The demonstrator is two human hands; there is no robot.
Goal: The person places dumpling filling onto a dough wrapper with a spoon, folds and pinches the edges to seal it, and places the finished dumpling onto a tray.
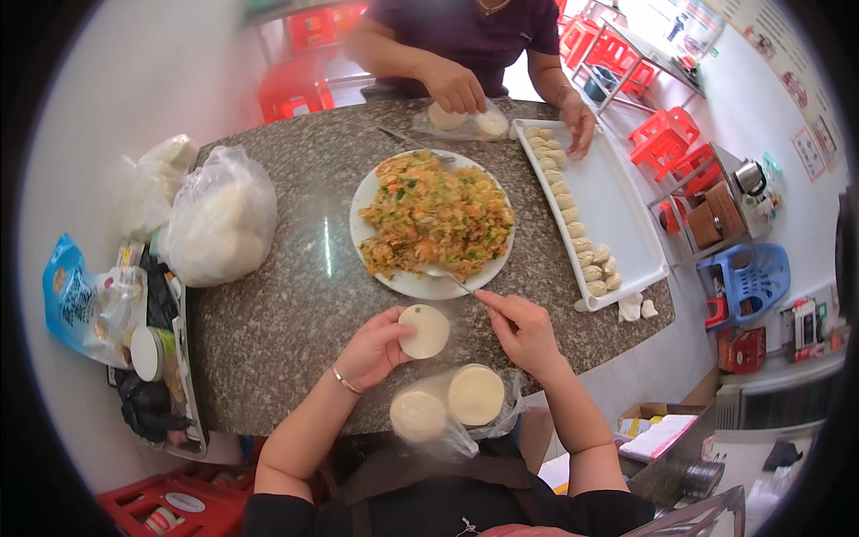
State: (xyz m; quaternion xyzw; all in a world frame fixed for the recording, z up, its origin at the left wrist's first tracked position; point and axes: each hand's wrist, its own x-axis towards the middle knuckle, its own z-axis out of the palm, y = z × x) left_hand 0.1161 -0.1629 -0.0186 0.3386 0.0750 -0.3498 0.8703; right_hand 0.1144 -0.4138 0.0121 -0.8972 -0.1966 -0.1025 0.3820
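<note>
Between the thumb and fingers of my left hand (377,347) lies a round dumpling wrapper (429,335) with a small green speck near its top edge. My right hand (523,332) grips the handle of a metal spoon (463,285), whose bowl rests in the chopped filling (436,215). That filling, orange and green, is heaped on a white plate (361,194) just beyond my hands. Two stacks of wrappers (475,395) sit by the table's near edge, partly inside a clear plastic bag (463,437).
Across the granite table (302,335), a person's hand (451,84) touches more wrappers (492,124); their other hand is over a white tray (621,215) holding rows of dumplings (570,215). Plastic bags (221,215) stand at left, near a side tray with a jar (149,352).
</note>
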